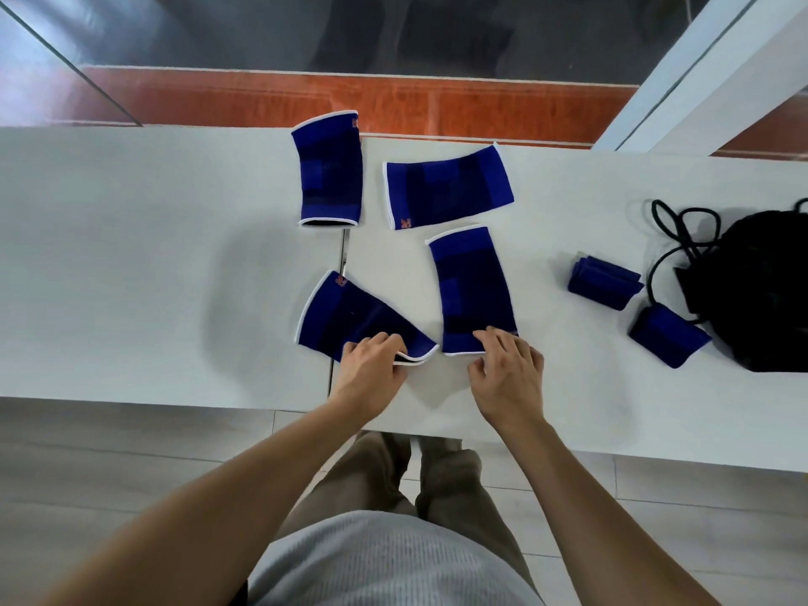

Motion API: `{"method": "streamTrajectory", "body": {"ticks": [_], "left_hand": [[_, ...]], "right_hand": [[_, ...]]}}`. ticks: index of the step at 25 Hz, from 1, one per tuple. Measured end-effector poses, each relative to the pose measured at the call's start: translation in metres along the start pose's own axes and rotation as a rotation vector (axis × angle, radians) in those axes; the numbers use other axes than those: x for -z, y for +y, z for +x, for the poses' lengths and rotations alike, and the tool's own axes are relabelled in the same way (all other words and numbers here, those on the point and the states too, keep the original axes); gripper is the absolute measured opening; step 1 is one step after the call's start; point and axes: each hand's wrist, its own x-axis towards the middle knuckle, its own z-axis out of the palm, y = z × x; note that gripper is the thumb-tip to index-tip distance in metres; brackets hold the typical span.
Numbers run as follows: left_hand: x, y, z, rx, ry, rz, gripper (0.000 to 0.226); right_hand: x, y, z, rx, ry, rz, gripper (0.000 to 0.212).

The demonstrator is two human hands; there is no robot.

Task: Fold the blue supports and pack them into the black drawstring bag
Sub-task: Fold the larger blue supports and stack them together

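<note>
Several blue supports with white edging lie flat on the white table (pixel 131 264). My left hand (pixel 371 365) pinches the near corner of the front left support (pixel 350 314). My right hand (pixel 507 365) rests with its fingertips on the near edge of the front middle support (pixel 474 290), fingers apart. Two more flat supports lie farther back, one upright (pixel 330 168) and one sideways (pixel 448 188). Two folded supports (pixel 605 282) (pixel 669 336) sit at the right beside the black drawstring bag (pixel 760 295), whose cord (pixel 673 229) loops on the table.
A seam between two tabletops (pixel 339 273) runs under the front left support. The table's near edge is just below my hands. Beyond the far edge are an orange-brown strip (pixel 393 102) and dark floor. A white beam (pixel 708 76) slants at the upper right.
</note>
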Motion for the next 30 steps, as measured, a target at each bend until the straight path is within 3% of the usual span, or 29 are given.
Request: {"method": "streamTrajectory", "body": {"ticks": [3, 6, 9, 11, 15, 20, 26, 30], "left_hand": [[0.039, 0.010, 0.008, 0.163, -0.186, -0.316, 0.008], [0.073, 0.021, 0.017, 0.172, -0.305, -0.555, 0.009], [0.092, 0.033, 0.033, 0.217, -0.265, -0.930, 0.011], [0.094, 0.037, 0.053, 0.320, -0.142, -1.004, 0.011], [0.089, 0.050, 0.101, 0.364, 0.029, -0.896, 0.012], [0.072, 0.069, 0.146, 0.259, 0.086, -0.693, 0.011], [0.048, 0.066, 0.172, 0.200, 0.085, -0.423, 0.007], [0.040, 0.067, 0.176, 0.147, 0.114, -0.331, 0.010]], "right_hand": [[0.006, -0.008, 0.004, 0.063, -0.028, 0.108, 0.046], [0.013, -0.020, 0.010, 0.151, -0.187, 0.484, 0.048], [0.028, -0.032, 0.015, 0.001, -0.343, 0.932, 0.023], [0.038, -0.028, 0.016, -0.145, -0.414, 1.103, 0.014], [0.046, -0.003, 0.014, -0.280, -0.475, 1.028, 0.008], [0.054, 0.023, 0.023, -0.469, -0.203, 1.047, 0.005], [0.040, 0.044, 0.036, -0.514, -0.039, 0.891, 0.006], [0.032, 0.047, 0.036, -0.500, -0.025, 0.807, 0.008]]}}
